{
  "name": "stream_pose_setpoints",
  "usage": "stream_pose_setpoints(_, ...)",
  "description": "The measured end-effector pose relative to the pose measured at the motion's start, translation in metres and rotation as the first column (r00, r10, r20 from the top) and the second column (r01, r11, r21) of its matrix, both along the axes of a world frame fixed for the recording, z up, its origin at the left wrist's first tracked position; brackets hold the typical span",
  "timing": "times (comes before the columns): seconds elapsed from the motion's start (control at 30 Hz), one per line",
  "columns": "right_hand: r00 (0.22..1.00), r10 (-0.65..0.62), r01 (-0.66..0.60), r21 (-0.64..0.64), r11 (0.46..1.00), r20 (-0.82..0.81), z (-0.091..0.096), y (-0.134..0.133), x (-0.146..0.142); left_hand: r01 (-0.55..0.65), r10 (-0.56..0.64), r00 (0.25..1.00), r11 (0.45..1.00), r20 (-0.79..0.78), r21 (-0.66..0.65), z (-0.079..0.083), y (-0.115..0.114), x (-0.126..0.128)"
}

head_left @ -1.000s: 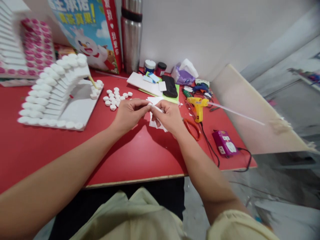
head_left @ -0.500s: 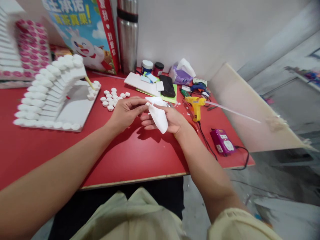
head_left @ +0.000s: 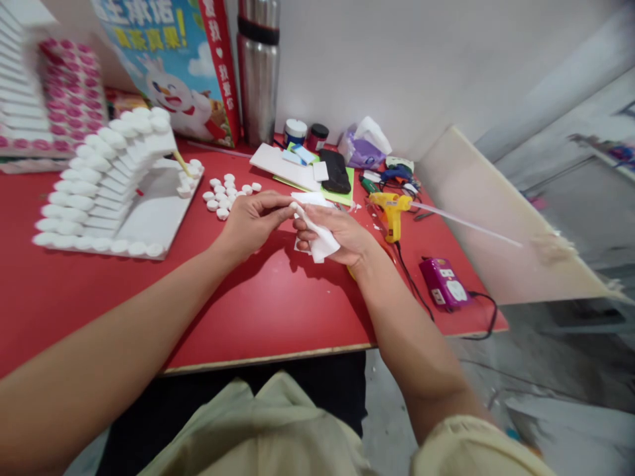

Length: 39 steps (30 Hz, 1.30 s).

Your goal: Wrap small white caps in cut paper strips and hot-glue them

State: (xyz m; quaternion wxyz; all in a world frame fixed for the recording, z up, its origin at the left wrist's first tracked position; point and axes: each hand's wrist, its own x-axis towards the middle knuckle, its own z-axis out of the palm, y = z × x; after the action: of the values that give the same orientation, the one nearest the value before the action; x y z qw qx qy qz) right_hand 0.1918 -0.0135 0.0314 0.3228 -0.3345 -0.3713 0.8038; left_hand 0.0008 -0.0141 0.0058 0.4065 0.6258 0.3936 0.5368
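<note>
A strip of thin white tissue is bunched between my two hands above the red table. My left hand pinches its narrow, gathered end between thumb and fingertips. My right hand has its fingers curled round the strip, and the loose end hangs over the palm. Some flat white sheet shows just behind the right fingers. Left of my hands lies a cluster of small white rounded pieces. Farther left stands a white model staircase edged with similar white puffs.
A yellow glue gun with a cord and a purple power adapter lie at the right. Behind are a purple tissue pack, two small jars, a steel flask and a printed box. A pale board leans at the right edge.
My right fingers have curled in round the tissue, which is now more twisted and narrow. The left hand keeps its pinch. The whole view has shifted slightly.
</note>
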Motion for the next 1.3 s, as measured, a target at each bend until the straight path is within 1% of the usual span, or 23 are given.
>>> stream_pose_setpoints(0.1, 0.994, -0.065, 0.056, 0.116, 0.992, 0.082, -0.005, 0.001, 0.000, -0.015, 0.016, 0.999, 0.999, 0.030, -0.049, 0.000, -0.001, 0.001)
stream_pose_setpoints(0.17, 0.974, -0.155, 0.111, 0.248, 0.962, 0.163, -0.009, 0.002, -0.001, -0.029, 0.035, 0.997, 0.995, 0.064, -0.095, -0.001, -0.002, 0.002)
stream_pose_setpoints(0.23, 0.934, -0.270, 0.160, 0.403, 0.901, 0.233, -0.013, 0.003, -0.003, -0.042, 0.057, 0.993, 0.989, 0.100, -0.143, 0.000, -0.002, 0.004)
stream_pose_setpoints(0.3, 0.877, -0.383, 0.183, 0.538, 0.823, 0.288, -0.016, 0.002, -0.006, -0.048, 0.072, 0.989, 0.982, 0.127, -0.181, 0.000, -0.003, 0.005)
stream_pose_setpoints(0.4, 0.780, -0.524, 0.184, 0.676, 0.714, 0.341, -0.017, -0.003, -0.013, -0.055, 0.085, 0.986, 0.979, 0.144, -0.196, 0.000, -0.006, 0.009)
stream_pose_setpoints(0.47, 0.708, -0.610, 0.175, 0.750, 0.638, 0.355, -0.017, -0.007, -0.018, -0.080, 0.102, 0.986, 0.983, 0.130, -0.168, 0.000, -0.008, 0.011)
stream_pose_setpoints(0.53, 0.651, -0.675, 0.155, 0.810, 0.566, 0.347, -0.015, -0.012, -0.023, -0.122, 0.130, 0.988, 0.988, 0.084, -0.097, -0.001, -0.010, 0.013)
stream_pose_setpoints(0.6, 0.628, -0.706, 0.141, 0.844, 0.517, 0.328, -0.014, -0.017, -0.026, -0.165, 0.165, 0.986, 0.986, 0.018, 0.014, -0.001, -0.011, 0.013)
stream_pose_setpoints(0.63, 0.631, -0.707, 0.139, 0.850, 0.508, 0.320, -0.013, -0.019, -0.027, -0.182, 0.184, 0.983, 0.981, -0.013, 0.072, -0.001, -0.012, 0.013)
stream_pose_setpoints(0.67, 0.640, -0.702, 0.141, 0.850, 0.508, 0.314, -0.012, -0.020, -0.028, -0.196, 0.202, 0.979, 0.973, -0.036, 0.124, -0.002, -0.012, 0.012)
stream_pose_setpoints(0.73, 0.661, -0.684, 0.154, 0.837, 0.526, 0.308, -0.010, -0.022, -0.029, -0.213, 0.231, 0.971, 0.956, -0.068, 0.204, -0.002, -0.013, 0.012)
stream_pose_setpoints(0.83, 0.673, -0.670, 0.172, 0.814, 0.554, 0.314, -0.009, -0.023, -0.028, -0.212, 0.255, 0.958, 0.937, -0.130, 0.278, -0.003, -0.015, 0.013)
stream_pose_setpoints(0.93, 0.647, -0.695, 0.183, 0.821, 0.540, 0.313, -0.008, -0.022, -0.026, -0.185, 0.247, 0.952, 0.935, -0.183, 0.302, -0.004, -0.019, 0.016)
stream_pose_setpoints(1.0, 0.633, -0.712, 0.185, 0.834, 0.520, 0.303, -0.008, -0.020, -0.023, -0.161, 0.214, 0.962, 0.945, -0.168, 0.285, -0.003, -0.020, 0.018)
stream_pose_setpoints(1.03, 0.639, -0.708, 0.179, 0.836, 0.518, 0.301, -0.008, -0.019, -0.020, -0.150, 0.189, 0.972, 0.955, -0.137, 0.254, -0.003, -0.020, 0.018)
stream_pose_setpoints(1.07, 0.657, -0.690, 0.168, 0.832, 0.528, 0.305, -0.007, -0.017, -0.017, -0.133, 0.154, 0.983, 0.971, -0.095, 0.199, -0.003, -0.020, 0.017)
stream_pose_setpoints(1.1, 0.684, -0.659, 0.155, 0.820, 0.551, 0.314, -0.007, -0.015, -0.014, -0.105, 0.112, 0.993, 0.987, -0.047, 0.122, -0.002, -0.018, 0.015)
stream_pose_setpoints(1.17, 0.757, -0.556, 0.115, 0.768, 0.630, 0.343, -0.005, -0.012, -0.008, -0.013, 0.016, 0.999, 0.997, 0.051, -0.074, 0.000, -0.014, 0.009)
stream_pose_setpoints(1.23, 0.823, -0.443, 0.072, 0.709, 0.701, 0.355, -0.004, -0.008, -0.003, 0.098, -0.073, 0.991, 0.969, 0.114, -0.226, 0.002, -0.010, 0.003)
stream_pose_setpoints(1.27, 0.844, -0.403, 0.057, 0.689, 0.723, 0.353, -0.004, -0.007, -0.001, 0.142, -0.105, 0.984, 0.951, 0.143, -0.275, 0.002, -0.009, 0.001)
stream_pose_setpoints(1.3, 0.855, -0.381, 0.047, 0.679, 0.733, 0.353, -0.005, -0.006, 0.000, 0.169, -0.125, 0.979, 0.939, 0.161, -0.300, 0.003, -0.008, 0.000)
